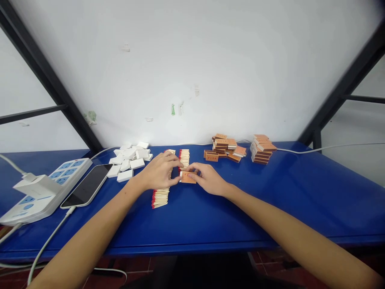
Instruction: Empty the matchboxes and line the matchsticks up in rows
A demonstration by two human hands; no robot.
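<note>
An orange-brown matchbox (188, 178) lies between my two hands over the blue table, a bit of its white inner tray showing at the left end. My right hand (209, 178) grips the orange sleeve between thumb and fingers. At the white end, the thumb and fingertips of my left hand (161, 171) close on the box. Red-tipped matches (160, 198) lie in a long row partly under my left hand. Behind the box is another row of matches (184, 157), its near end hidden by my hands and the box.
White trays (129, 156) are heaped at the back left. Loose matchboxes (222, 146) sit at the back, with stacked matchboxes (262, 148) farther right. A phone (87, 186) on a cable and a power strip (51, 192) occupy the left of the blue table (240, 216).
</note>
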